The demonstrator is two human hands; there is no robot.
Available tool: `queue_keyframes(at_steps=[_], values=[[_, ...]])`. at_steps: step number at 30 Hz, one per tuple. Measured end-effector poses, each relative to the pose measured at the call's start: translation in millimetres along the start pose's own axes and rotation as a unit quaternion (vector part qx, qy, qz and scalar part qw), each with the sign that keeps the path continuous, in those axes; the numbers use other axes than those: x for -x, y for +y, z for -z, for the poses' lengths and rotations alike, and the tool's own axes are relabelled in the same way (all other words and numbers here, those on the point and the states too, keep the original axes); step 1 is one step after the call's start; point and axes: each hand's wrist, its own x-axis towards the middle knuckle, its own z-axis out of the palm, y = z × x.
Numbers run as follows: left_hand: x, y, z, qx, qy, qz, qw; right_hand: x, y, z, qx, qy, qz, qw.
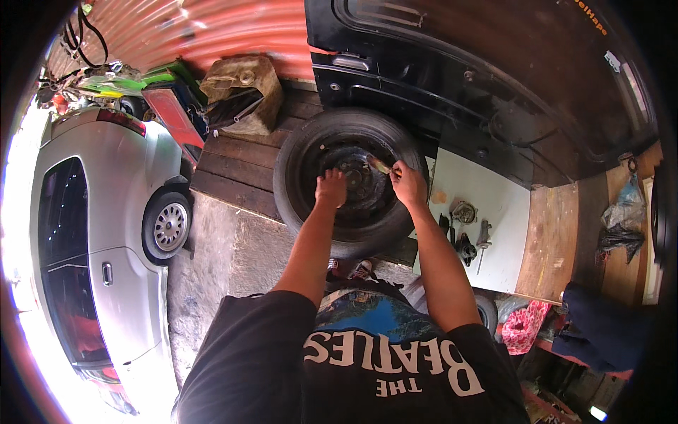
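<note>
A black tyre on a dark steel wheel lies flat on the wooden bench in front of me. My left hand rests on the dark wheel centre, left of the hub, its fingers spread and nothing seen in them. Over the right side of the wheel, my right hand is closed round a short tool with a yellowish part, which looks like a small paintbrush. Its tip points left toward the hub and seems close to the metal; whether it touches, I cannot tell.
Wooden planks carry the wheel and a worn, cut-open tan container. A white board at right holds several metal parts. Behind stands a black panel. A silver car is parked at left.
</note>
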Motion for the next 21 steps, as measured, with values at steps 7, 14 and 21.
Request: queue_keyframes(at_steps=[7,14,21], values=[[-12,-65,-16,-0.015,-0.004,-0.007,1.000,-20,-27,3,0.056,0.003,-0.002,0.998],[1,-89,3,-0.142,-0.007,-0.067,0.988,-26,-43,-21,0.047,0.041,0.044,0.997],[1,-103,-3,-0.130,0.021,-0.079,0.988,-30,-51,-45,0.110,-0.017,0.139,0.984]])
